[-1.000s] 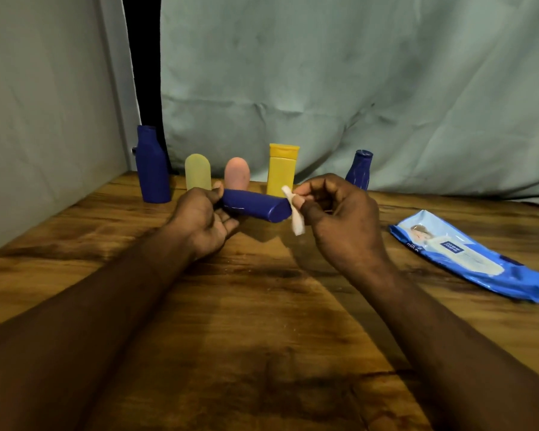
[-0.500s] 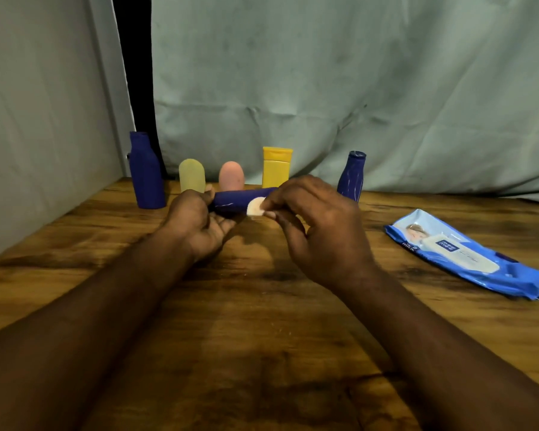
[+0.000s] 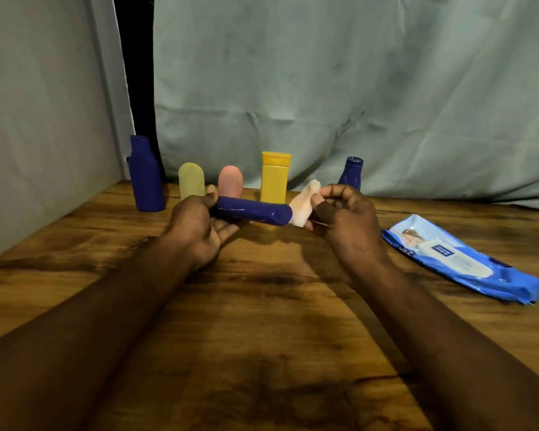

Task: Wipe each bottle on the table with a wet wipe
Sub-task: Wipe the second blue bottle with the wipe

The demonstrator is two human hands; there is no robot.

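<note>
- The left hand (image 3: 199, 225) grips one end of a blue tube (image 3: 252, 210), held level above the wooden surface (image 3: 262, 321) near its far edge.
- The right hand (image 3: 346, 222) pinches a crumpled wipe (image 3: 302, 206) between fingers and thumb, at the tube's free end.
- Standing along the far edge, left to right: tall blue bottle (image 3: 145, 175), pale bottle (image 3: 191, 180), pink bottle (image 3: 230, 180), yellow bottle (image 3: 274, 178), small blue bottle (image 3: 350, 172).
- A wipe pack (image 3: 458, 259) lies flat near the right edge.

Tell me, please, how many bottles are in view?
6. The left hand grips a sideways blue bottle; five stand behind: tall blue bottle, pale yellow bottle, pink bottle, yellow bottle, and small blue bottle partly hidden by the right hand.
</note>
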